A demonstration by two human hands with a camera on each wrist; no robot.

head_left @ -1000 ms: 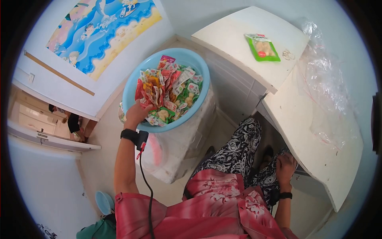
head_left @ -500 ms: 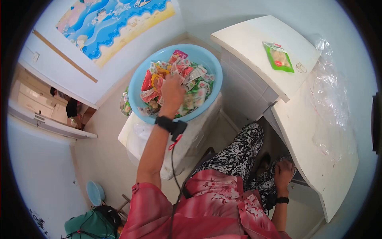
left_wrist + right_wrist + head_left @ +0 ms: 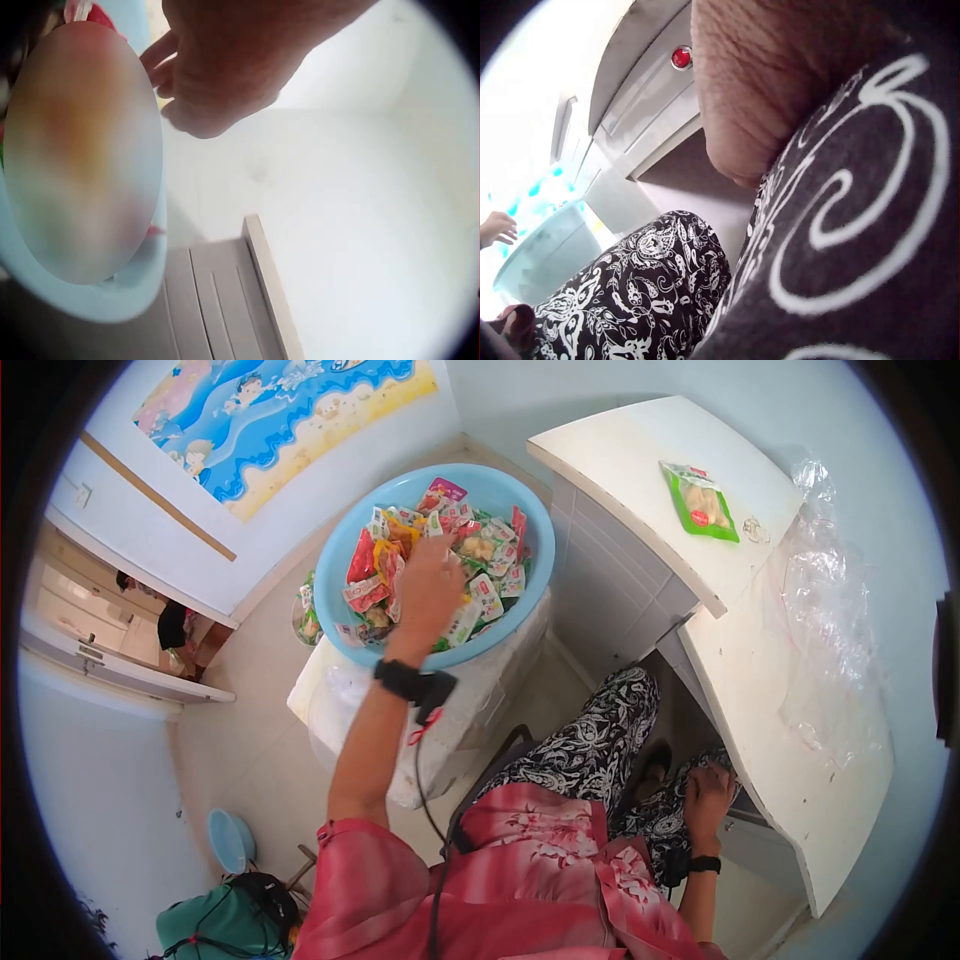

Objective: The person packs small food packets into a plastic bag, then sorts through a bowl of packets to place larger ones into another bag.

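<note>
Over the light blue round plastic basin (image 3: 342,540), the person's left hand (image 3: 430,600) reaches among small glossy plastic packets (image 3: 490,550) in red, green, yellow and white, which are heaped inside it. From the head view its fingertips are blurred. From the right wrist view, however, this hand shows loose, slightly separated fingers, and no packet is seen in them. From the left wrist view the contents of the basin are only a smeared oval, but the grey panelled cabinet (image 3: 214,300) near the basin is clear. To the right of the basin and nearer the body, the right hand (image 3: 710,797) rests relaxed on the black-and-white patterned trousers (image 3: 600,730). Only the right wrist view shows a round red knob (image 3: 681,58) on a pale drawer front (image 3: 649,90).

Right of the basin, the head view shows a white tabletop (image 3: 610,445) with a green-edged transparent packet (image 3: 700,510) and a crumpled clear plastic sheet (image 3: 835,640). About writing: this packet carries a red round label (image 3: 701,517), and those in the basin have printed labels too, but all letters are too small to read.
</note>
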